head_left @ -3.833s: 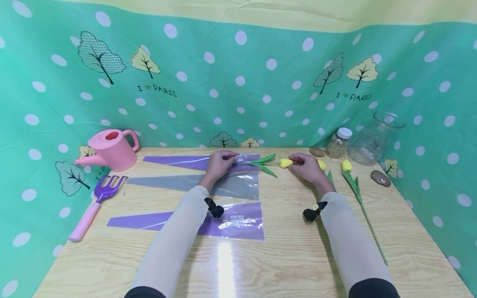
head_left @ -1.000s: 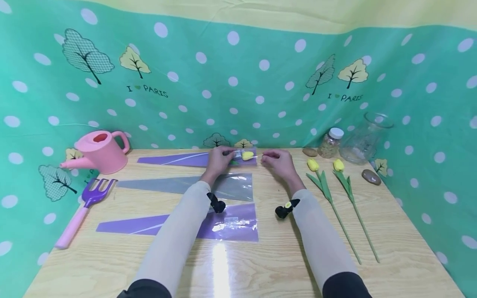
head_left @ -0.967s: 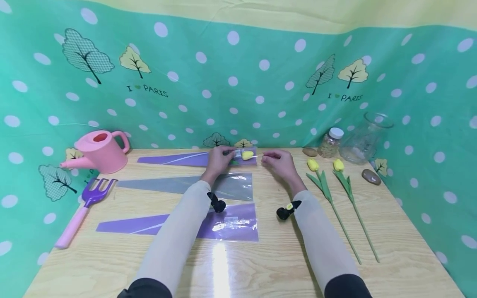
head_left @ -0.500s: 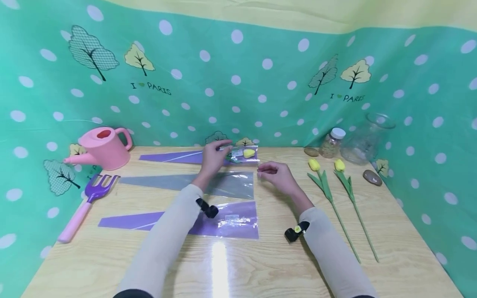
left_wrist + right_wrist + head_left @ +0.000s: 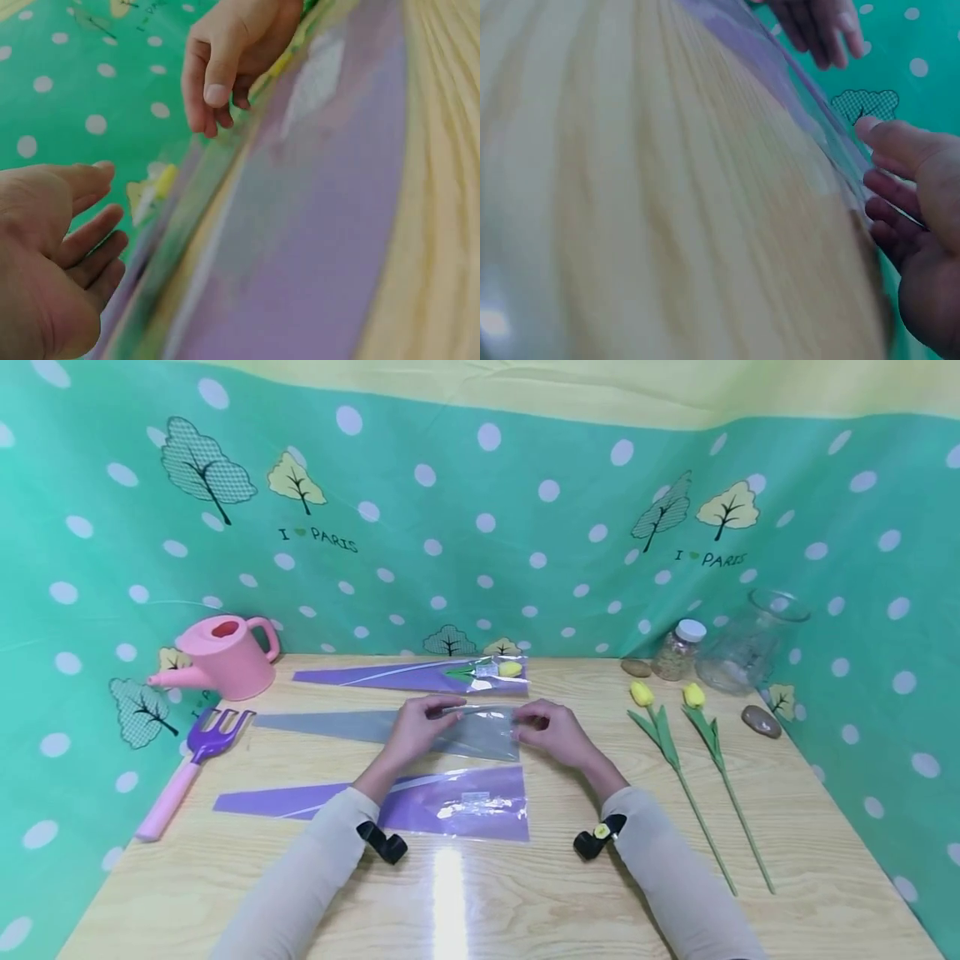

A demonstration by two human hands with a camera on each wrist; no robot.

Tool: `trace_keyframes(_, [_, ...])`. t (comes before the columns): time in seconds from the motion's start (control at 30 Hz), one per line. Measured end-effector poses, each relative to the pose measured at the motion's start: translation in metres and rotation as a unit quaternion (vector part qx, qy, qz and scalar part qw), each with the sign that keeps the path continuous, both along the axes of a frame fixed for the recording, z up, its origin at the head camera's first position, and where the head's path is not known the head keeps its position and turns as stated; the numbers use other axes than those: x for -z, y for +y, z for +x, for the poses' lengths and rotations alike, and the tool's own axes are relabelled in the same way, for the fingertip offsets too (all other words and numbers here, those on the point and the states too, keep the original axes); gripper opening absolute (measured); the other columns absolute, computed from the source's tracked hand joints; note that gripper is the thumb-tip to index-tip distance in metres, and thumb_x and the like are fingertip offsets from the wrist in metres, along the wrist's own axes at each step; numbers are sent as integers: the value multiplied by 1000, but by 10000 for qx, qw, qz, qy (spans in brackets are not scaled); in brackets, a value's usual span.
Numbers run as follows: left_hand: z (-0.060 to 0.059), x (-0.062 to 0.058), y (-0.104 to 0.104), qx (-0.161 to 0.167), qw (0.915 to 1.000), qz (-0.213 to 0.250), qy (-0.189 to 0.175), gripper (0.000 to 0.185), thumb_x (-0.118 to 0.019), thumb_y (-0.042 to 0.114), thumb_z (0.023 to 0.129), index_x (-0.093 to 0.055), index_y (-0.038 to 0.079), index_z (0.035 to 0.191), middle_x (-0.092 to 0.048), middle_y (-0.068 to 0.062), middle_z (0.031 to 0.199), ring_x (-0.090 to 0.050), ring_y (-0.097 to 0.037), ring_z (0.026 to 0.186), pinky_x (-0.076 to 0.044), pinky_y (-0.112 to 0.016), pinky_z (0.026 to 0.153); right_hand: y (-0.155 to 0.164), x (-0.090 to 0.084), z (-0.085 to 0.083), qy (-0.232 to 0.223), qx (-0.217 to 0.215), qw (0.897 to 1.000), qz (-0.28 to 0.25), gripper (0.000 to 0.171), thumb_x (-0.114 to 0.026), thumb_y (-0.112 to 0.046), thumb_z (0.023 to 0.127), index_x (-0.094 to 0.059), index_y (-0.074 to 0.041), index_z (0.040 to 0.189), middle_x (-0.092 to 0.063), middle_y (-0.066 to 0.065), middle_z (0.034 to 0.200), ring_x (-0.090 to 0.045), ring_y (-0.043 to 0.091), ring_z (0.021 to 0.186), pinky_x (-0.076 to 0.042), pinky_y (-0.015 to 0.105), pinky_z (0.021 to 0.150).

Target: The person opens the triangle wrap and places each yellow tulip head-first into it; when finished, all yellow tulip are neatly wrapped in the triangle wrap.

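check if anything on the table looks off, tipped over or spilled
Nothing looks spilled or damaged. The glass vase at the back right seems to lean to one side, though that may be the camera's wide angle. The jar beside it stands upright with its lid on, and the watering can is upright too.

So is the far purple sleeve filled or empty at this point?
Filled: the far purple sleeve lies flat with a yellow tulip showing through its wide end, green leaves beside it.

Sleeves: long, close-fitting, pale beige fabric sleeves [image 5: 300,877] covered both arms to the wrists, lower centre of the head view.
Wrist gear: small black strapped camera mounts [image 5: 382,843] sat at each cuff; the right one [image 5: 597,841] bore a yellow dot.
Hands: bare, ungloved.
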State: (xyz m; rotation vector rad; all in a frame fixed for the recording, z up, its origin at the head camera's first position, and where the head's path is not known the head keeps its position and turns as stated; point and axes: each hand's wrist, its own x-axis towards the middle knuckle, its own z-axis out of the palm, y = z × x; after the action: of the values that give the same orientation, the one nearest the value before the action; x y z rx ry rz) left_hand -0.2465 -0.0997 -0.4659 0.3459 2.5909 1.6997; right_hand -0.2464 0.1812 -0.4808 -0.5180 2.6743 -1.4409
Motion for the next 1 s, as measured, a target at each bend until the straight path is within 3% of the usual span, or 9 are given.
trace_keyframes(0.23, [1,20,-1,88,9984,-416,368,29,-79,18,90,-77,13,119,-75,-9,125,-68,-30,122,-52,-47,110,-9,7,1,523,-124,9964,650,35,-83,-19,88,-76,-7,120,-67,6,120,-61,25,111,-55,41,96])
trace_keyframes(0.47, [2,21,1,62,9980,-387,488,30,-81,16,88,-77,14,118,-76,-9,124,-68,-31,121,-50,-49,111,-11,6,2,683,-9,9945,788,24,-82,-17,89,-79,-9,111,-68,6,116,-62,25,111,-57,41,96])
trace_keyframes(0.8, [0,22,3,7,9975,-455,542,32,-82,16,88,-77,12,119,-76,-9,124,-69,-31,121,-51,-47,111,-13,2,3,934,214,9948,356,15,-78,-12,91,-80,-9,106,-72,6,109,-66,19,91,-59,24,77])
trace_keyframes(1.0, [0,22,4,-14,9967,-490,651,30,-84,15,86,-78,14,116,-77,-9,120,-70,-30,118,-53,-45,109,-18,-5,2,895,369,9953,52,14,-78,-10,91,-80,-9,104,-73,6,107,-65,16,88,-58,21,75])
